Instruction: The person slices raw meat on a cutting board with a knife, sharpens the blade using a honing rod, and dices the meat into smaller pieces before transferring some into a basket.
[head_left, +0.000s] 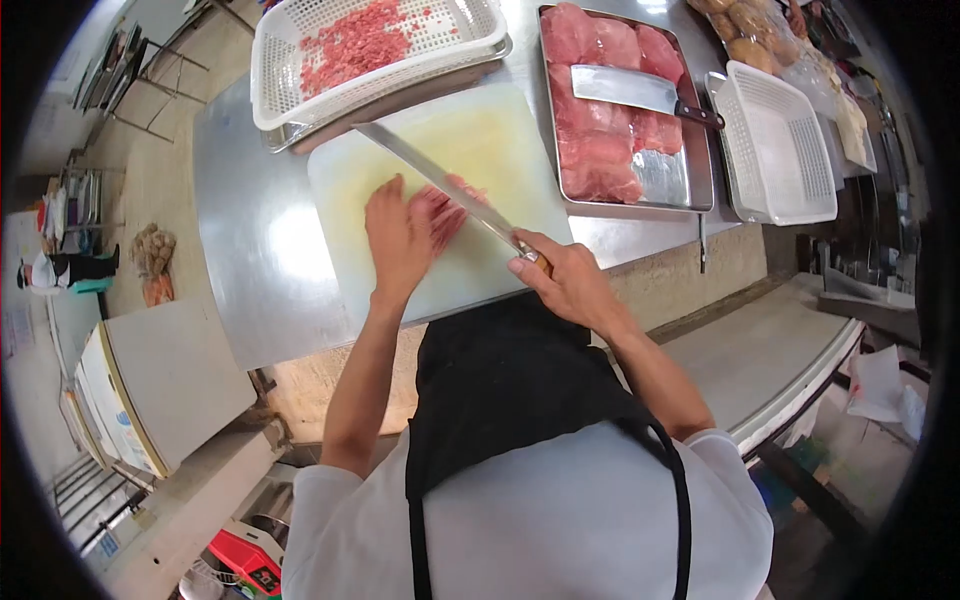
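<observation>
My right hand (562,278) is closed round the handle of a long knife (440,178), whose blade slants up and left over sliced meat (440,218) on a pale cutting board (480,120). Against the left side of the meat rests my left hand (400,235), its fingers spread and pointing away from me. The blade passes just beyond and to the right of those fingers. Part of the meat is hidden under the blade and the left hand.
A white basket (275,60) of chopped meat stands beyond the board. To the right, a metal tray (655,180) holds large meat pieces and a cleaver (625,88). Farther right is another white basket (775,150). A person (75,268) is at the far left.
</observation>
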